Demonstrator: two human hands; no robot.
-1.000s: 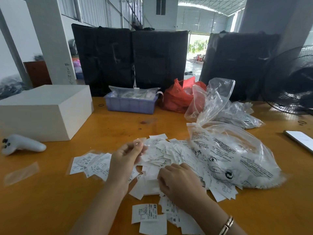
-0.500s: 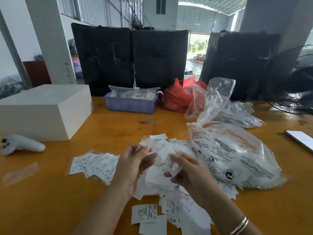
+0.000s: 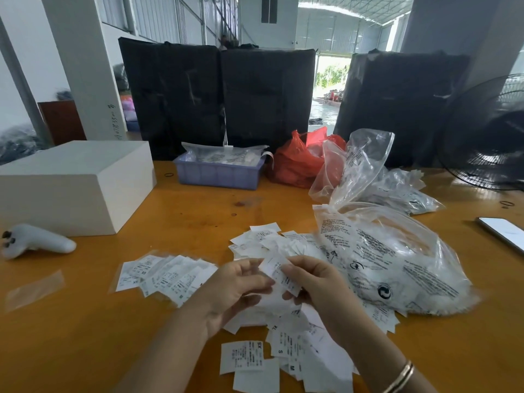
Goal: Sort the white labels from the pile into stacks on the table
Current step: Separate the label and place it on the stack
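A label lifted from the pile, held up between both hands for reading.

The label (image 3: 279,275) sits above the pile (image 3: 283,245), pinched at its right end by the right hand (image 3: 314,282), fingers curled and pressed on it; the left hand (image 3: 235,287) touches its left edge with loosely bent fingers, though whether it truly grips I cannot tell. The step looks like checking the size print, so sorting is early: much of the pile is loose, with more in the bag (image 3: 391,259). Next, I judge, the label goes to its match, perhaps the fanned stack (image 3: 167,273) to the left, or the labels (image 3: 242,357) nearest the person, on the table (image 3: 85,336). Thin slips may cling together.
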